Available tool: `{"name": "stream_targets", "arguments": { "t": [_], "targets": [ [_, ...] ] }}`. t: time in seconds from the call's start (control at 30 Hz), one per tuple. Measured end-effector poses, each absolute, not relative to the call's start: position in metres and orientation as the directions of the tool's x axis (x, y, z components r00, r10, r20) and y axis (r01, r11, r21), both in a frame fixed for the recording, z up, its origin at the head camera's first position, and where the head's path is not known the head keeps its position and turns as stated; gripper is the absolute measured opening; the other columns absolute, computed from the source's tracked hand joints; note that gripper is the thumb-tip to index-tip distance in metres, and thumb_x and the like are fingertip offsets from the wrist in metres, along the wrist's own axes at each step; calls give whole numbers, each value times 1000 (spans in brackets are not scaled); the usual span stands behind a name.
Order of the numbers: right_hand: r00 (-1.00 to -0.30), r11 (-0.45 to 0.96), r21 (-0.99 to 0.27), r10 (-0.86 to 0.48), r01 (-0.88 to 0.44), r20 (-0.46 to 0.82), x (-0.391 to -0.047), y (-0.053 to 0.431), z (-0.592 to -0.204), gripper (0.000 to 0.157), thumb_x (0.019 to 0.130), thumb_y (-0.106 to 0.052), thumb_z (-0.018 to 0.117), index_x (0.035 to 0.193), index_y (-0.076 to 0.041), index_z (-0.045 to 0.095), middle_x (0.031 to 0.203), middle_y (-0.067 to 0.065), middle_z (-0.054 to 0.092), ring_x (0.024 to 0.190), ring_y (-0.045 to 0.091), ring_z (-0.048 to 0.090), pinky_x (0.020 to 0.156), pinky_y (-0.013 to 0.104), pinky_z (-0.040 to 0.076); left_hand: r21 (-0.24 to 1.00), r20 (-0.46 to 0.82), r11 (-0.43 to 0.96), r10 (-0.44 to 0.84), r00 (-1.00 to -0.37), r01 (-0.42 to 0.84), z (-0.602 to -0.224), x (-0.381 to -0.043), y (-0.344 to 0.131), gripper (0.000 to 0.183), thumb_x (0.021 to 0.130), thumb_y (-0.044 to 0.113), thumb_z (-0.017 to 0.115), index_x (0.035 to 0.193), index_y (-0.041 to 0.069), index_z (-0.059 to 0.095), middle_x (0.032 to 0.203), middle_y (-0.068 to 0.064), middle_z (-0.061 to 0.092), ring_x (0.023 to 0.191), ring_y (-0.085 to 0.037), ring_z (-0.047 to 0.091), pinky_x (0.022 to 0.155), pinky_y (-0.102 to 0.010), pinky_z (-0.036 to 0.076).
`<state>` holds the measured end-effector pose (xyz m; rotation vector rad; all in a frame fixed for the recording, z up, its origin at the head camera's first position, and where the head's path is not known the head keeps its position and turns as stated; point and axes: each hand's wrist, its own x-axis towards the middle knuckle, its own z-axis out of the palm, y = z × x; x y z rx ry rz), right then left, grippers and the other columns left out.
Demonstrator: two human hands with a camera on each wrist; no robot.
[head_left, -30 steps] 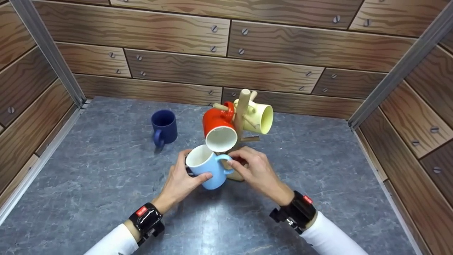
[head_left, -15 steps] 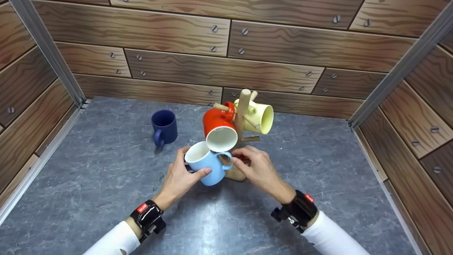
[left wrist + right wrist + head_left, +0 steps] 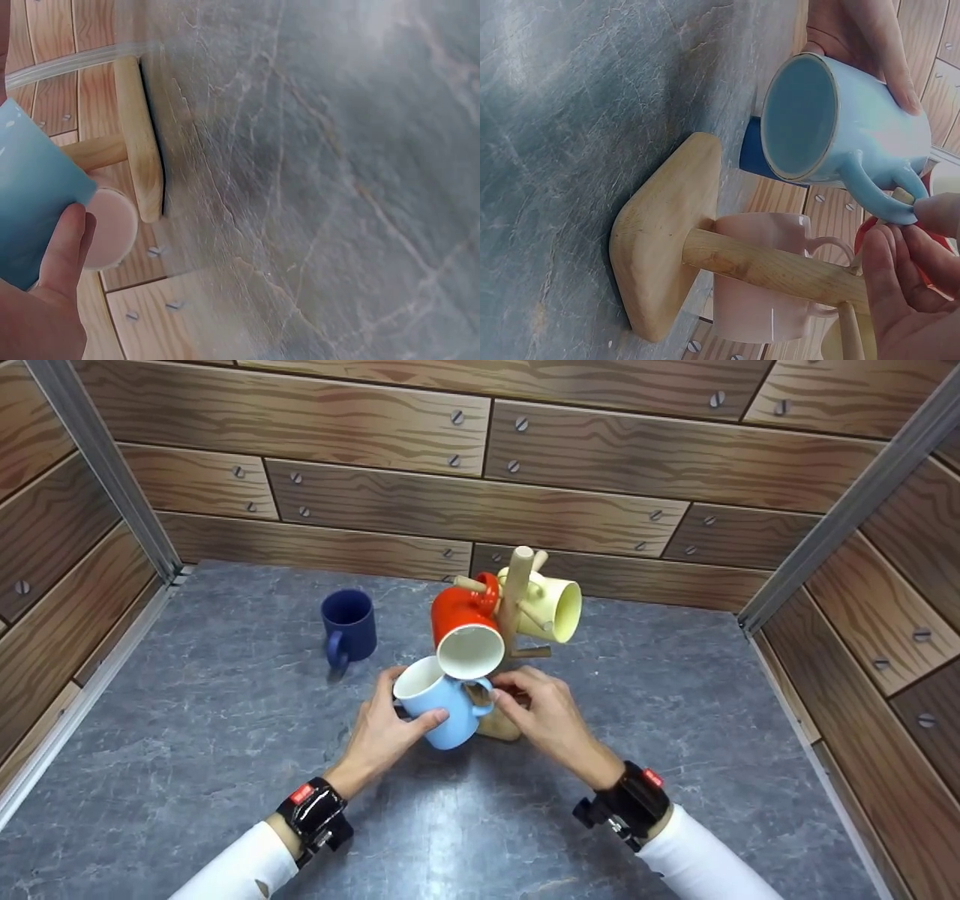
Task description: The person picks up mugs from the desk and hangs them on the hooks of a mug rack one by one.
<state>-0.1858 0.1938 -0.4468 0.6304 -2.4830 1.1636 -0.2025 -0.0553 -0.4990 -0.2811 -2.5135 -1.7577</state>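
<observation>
A light blue mug (image 3: 455, 724) is held tilted in front of the wooden mug tree (image 3: 519, 577). My left hand (image 3: 379, 731) grips its body, thumb on the near side. My right hand (image 3: 551, 716) pinches the mug's handle (image 3: 871, 196) with thumb and fingertips. In the right wrist view, a peg's tip (image 3: 902, 196) shows at the handle's opening. Just above the blue mug's rim hangs a red mug (image 3: 452, 611), its mouth facing me. A pale yellow mug (image 3: 551, 611) hangs on the tree's far right side. Behind the post, a pink mug (image 3: 757, 300) hangs, hidden from the head view.
A dark blue mug (image 3: 358, 634) stands upright on the grey marbled table (image 3: 225, 712), left of the tree. The tree's wooden base (image 3: 664, 240) rests on the table. A bare peg (image 3: 532, 652) sticks out to the right. Wood-patterned walls (image 3: 360, 495) enclose the back and sides.
Over the last second, the light blue mug and my left hand have moved slightly away from me, bringing the mug closer under the red one. My right hand has barely shifted.
</observation>
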Motion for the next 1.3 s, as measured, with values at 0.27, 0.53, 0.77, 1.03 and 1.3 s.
{"name": "stream_targets", "arguments": {
  "t": [0.27, 0.53, 0.77, 1.03, 1.3],
  "targets": [
    [-862, 556, -665, -234, -499, 450, -188, 195, -450, 18, 96, -7, 73, 110, 3, 75, 100, 10, 71, 91, 23, 72, 79, 24, 60, 931, 136, 324, 117, -984, 167, -502, -206, -52, 82, 82, 46, 86, 145, 11, 47, 126, -16, 69, 104, -25, 69, 89, -44, 55],
    [-857, 575, -645, -234, -503, 460, -189, 199, -457, 18, 96, -7, 73, 111, 2, 75, 98, 8, 71, 89, 22, 71, 77, 26, 60, 935, 111, 323, 127, -986, 146, -501, -207, -47, 84, 82, 45, 86, 147, 9, 44, 129, -18, 67, 111, -28, 67, 92, -46, 54],
    [-856, 593, -628, -250, -504, 452, -190, 202, -463, 23, 95, -7, 74, 116, 3, 72, 99, 10, 72, 88, 23, 71, 77, 33, 62, 928, 104, 345, 131, -986, 144, -502, -210, -44, 82, 83, 48, 85, 143, 5, 48, 129, -19, 67, 114, -30, 66, 96, -48, 53],
    [-886, 580, -674, -233, -458, 401, -191, 205, -465, 35, 95, -6, 73, 127, 5, 67, 106, 12, 72, 93, 22, 71, 80, 28, 60, 944, 71, 306, 167, -983, 120, -504, -213, -42, 83, 86, 46, 82, 147, 2, 46, 134, -22, 66, 115, -30, 67, 94, -46, 55],
    [-907, 581, -700, -209, -415, 365, -190, 206, -465, 38, 96, -7, 72, 132, 3, 65, 106, 10, 72, 94, 19, 71, 79, 27, 60, 950, 33, 297, 225, -974, 100, -505, -213, -41, 90, 89, 47, 79, 154, 2, 36, 136, -20, 62, 112, -30, 68, 91, -44, 56]
  ]
}}
